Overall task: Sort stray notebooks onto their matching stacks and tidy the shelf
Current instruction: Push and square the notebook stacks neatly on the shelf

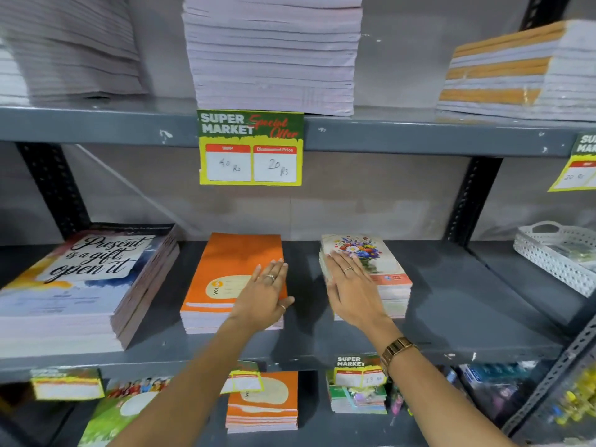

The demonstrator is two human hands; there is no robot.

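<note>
On the middle shelf (451, 317) stand three notebook stacks. The orange stack (225, 269) is in the centre, and my left hand (266, 295) lies flat on its right edge, fingers spread. To its right, the flower-cover stack (387, 262) has my right hand (351, 285) resting flat along its left side, fingers extended. Neither hand grips a notebook. A taller stack with the "Present is a gift, open it" cover (84, 279) stands at the left, untouched.
Tall pale stacks (274, 53) and an orange-striped stack (516, 72) fill the upper shelf, with a price sign (251, 148) hanging below. A white perforated basket (554, 253) sits far right. The lower shelf holds orange notebooks (263, 404), small colourful books and price tags.
</note>
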